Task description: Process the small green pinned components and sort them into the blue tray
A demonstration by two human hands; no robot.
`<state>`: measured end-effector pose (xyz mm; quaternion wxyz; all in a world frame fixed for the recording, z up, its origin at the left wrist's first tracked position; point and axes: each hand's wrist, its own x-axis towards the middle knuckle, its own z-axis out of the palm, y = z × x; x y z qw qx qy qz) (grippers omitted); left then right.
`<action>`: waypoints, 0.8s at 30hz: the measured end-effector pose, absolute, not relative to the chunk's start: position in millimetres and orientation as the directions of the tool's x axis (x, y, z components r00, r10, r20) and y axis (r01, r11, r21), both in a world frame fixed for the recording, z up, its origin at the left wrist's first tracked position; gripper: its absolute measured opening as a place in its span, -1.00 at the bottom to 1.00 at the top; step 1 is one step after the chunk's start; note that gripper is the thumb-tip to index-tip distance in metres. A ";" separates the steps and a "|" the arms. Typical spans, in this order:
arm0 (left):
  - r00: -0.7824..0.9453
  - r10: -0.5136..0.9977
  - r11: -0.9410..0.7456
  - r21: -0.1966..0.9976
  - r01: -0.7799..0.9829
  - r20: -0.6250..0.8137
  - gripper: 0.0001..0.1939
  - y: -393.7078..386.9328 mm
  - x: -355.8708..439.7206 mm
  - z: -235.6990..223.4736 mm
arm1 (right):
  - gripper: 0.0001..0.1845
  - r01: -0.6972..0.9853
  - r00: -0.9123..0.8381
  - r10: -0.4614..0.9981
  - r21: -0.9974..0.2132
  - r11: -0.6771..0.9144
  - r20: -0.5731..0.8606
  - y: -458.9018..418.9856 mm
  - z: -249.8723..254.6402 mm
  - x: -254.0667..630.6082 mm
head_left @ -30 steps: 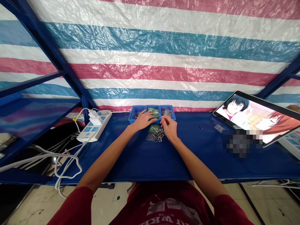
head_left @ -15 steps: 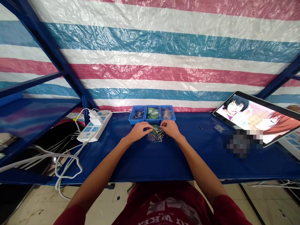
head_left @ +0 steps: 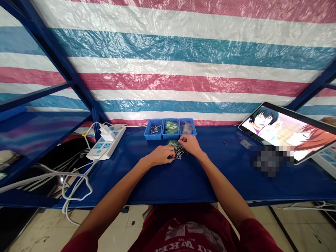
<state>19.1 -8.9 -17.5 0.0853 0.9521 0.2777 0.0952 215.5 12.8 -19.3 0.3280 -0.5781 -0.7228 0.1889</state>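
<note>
A loose pile of metal screws [head_left: 180, 152] lies on the blue table, with a green-tinted plastic bag [head_left: 172, 142] at its far side. My left hand [head_left: 162, 155] is at the pile's near left edge, fingers curled down and closed together; whatever is in them is hidden. Over the pile's far right side, my right hand [head_left: 190, 144] has thumb and forefinger pinched together, and I cannot make out what they hold. Just beyond the hands stand three blue bins: a left bin [head_left: 153, 137] with screws, a middle bin [head_left: 170, 136] with green bags, and a right bin [head_left: 194, 132] with clear bags.
A white power strip [head_left: 105, 149] with plugs and cables lies on the left. To the right are a small dark pin [head_left: 224, 142], a small clear bag [head_left: 245, 144] and a tilted tablet [head_left: 288, 131] playing a cartoon. Striped sheeting [head_left: 183, 80] hangs behind the table.
My left hand has moved down and slightly right, from the pile's far left side to its near left edge, and its fingers have curled in. The right hand has barely moved.
</note>
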 end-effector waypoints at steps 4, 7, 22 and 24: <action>0.784 0.599 -0.793 0.253 0.554 0.162 -0.87 -4.3 11.1 -10.7 | -0.86 0.712 -0.111 0.962 -0.655 0.252 0.249 11.7 -18.4 213.9; 0.721 0.655 -0.750 0.316 0.582 0.227 -0.82 0.3 2.0 -2.8 | -0.82 0.688 -0.126 0.953 -0.667 0.285 0.277 10.4 -17.4 213.1; 0.490 0.768 -0.637 0.406 0.656 0.413 -0.72 3.7 -1.7 -3.1 | -0.80 0.426 -0.256 0.829 -0.711 0.559 0.498 2.3 -15.9 203.2; 0.493 0.764 -0.642 0.407 0.650 0.417 -0.71 3.5 -1.7 -3.1 | -0.82 0.429 -0.262 0.824 -0.704 0.566 0.503 1.1 -14.4 202.8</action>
